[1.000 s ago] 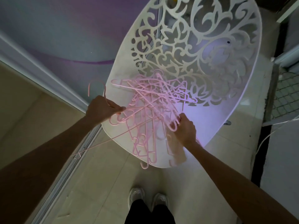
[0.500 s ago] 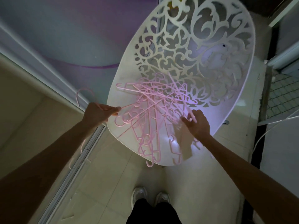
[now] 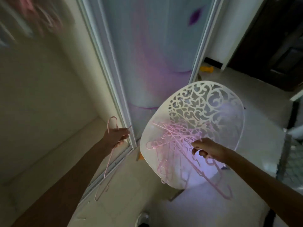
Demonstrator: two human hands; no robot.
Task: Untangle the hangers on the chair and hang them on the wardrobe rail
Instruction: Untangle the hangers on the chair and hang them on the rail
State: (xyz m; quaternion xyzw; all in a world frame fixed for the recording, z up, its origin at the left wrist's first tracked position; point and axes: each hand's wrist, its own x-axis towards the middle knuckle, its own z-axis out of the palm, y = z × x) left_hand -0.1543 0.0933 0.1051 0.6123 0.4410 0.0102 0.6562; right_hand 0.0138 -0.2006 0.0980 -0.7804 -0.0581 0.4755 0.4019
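Note:
A tangled pile of pink hangers (image 3: 172, 138) lies on the seat of a white chair (image 3: 229, 115) with a cut-out scroll back. My left hand (image 3: 117, 135) grips one pink hanger (image 3: 106, 167) near its hook, clear of the chair, over the open wardrobe's floor; the hook rises above my fist and the body hangs down. My right hand (image 3: 208, 149) holds another pink hanger (image 3: 218, 185) at the pile's right side, its body trailing down past the seat's front edge. Blurred pink hangers (image 3: 42, 17) show at the top left.
The wardrobe's sliding-door frame (image 3: 121, 102) stands between the open compartment on the left and the chair. A mirrored door panel (image 3: 155, 51) is behind the chair. A small yellow object (image 3: 207, 69) lies on the floor by the wall. My shoe (image 3: 143, 218) is at the bottom.
My left hand has pulled one hanger free of the pile and moved it left toward the wardrobe. My right hand has taken hold of a hanger. My view has tilted upward and left.

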